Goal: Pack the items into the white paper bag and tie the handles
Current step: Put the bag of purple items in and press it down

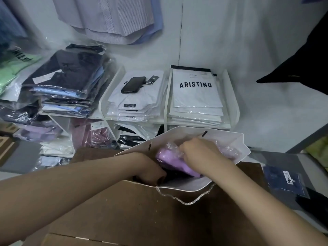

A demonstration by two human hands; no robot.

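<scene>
The white paper bag (179,137) stands open on a brown cardboard surface (134,215), its mouth facing me. A lilac garment in clear plastic wrap (172,161) lies partly inside the bag, over something dark. My right hand (198,151) reaches into the mouth and grips the lilac package from above. My left hand (149,167) is curled over the bag's near left rim, its fingers hidden inside. One white rope handle (186,199) hangs loose over the near edge.
Behind the bag, a white shelf unit (232,110) holds stacks of bagged white shirts, one with a black phone (133,84) on top. Dark and blue packaged shirts (71,82) pile at left. A navy packaged item (285,180) lies at right.
</scene>
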